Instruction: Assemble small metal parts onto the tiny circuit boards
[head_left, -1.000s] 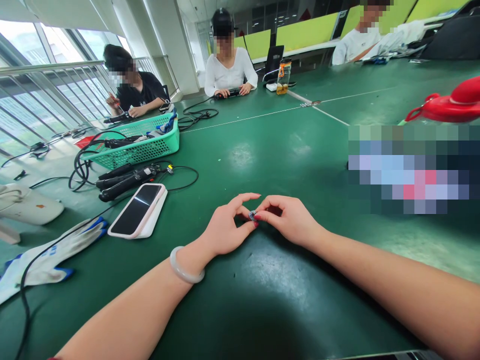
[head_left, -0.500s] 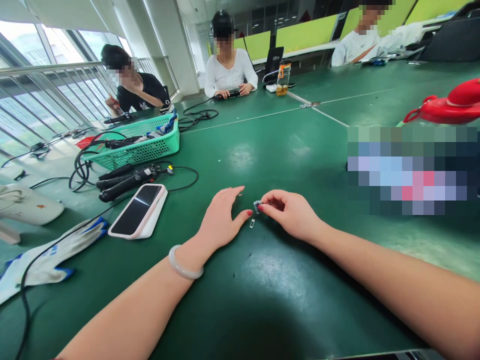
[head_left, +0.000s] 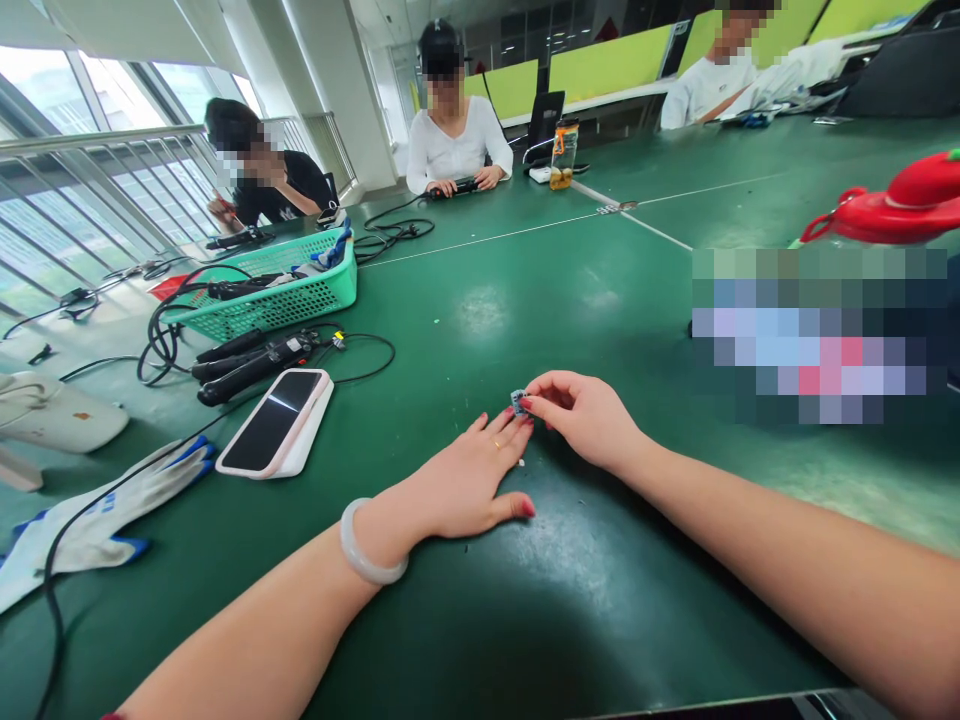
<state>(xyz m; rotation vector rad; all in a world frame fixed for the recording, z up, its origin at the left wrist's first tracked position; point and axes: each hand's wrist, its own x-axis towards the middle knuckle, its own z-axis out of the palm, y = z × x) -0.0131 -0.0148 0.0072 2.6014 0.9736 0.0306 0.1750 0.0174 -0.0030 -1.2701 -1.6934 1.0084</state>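
Near the middle of the green table (head_left: 480,310), my right hand (head_left: 589,415) pinches a small grey-blue piece (head_left: 517,402) between thumb and fingers. My left hand (head_left: 472,475) lies palm down with its fingers stretched out and its thumb apart, its fingertips close beside the small piece. A tiny white bit (head_left: 521,463) shows next to the left fingers. Whatever lies under the left palm is hidden.
To the left are a phone (head_left: 277,420), black clamp-like tools (head_left: 255,365) with cables, a green basket (head_left: 277,305) and a white-blue glove (head_left: 97,510). Three people sit farther back, near a bottle (head_left: 564,157). A red-topped object (head_left: 877,215) stands right.
My left hand has moved toward me and flattened on the table, its fingers now over where the small white-framed piece lay. My right hand has shifted only slightly and still pinches the grey-blue piece.
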